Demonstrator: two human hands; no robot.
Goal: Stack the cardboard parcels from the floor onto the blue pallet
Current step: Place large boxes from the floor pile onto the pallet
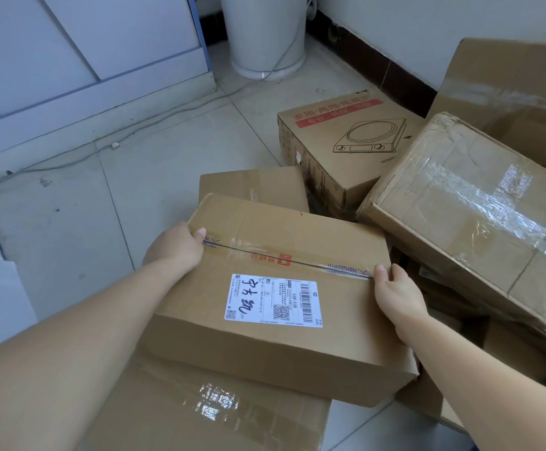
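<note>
The brown cardboard parcel with a white printed label (pixel 297 236) was right in front of you, low over the pale tiled floor (pixel 135 190). It lay over a flat cardboard box with shiny tape (pixel 206 411). Your left hand (pixel 175 247) gripped its left edge, thumb on top. Your right hand (pixel 395 294) gripped its right edge, thumb on the clear tape. A smaller plain cardboard box (pixel 252 187) lay just behind it. Farther back sat a cardboard box with a cooker drawing (pixel 349 141). A big tilted cardboard box wrapped in clear tape (pixel 467 203) was close on your right. A white round bin (pixel 265 34) stood by the wall.
</note>
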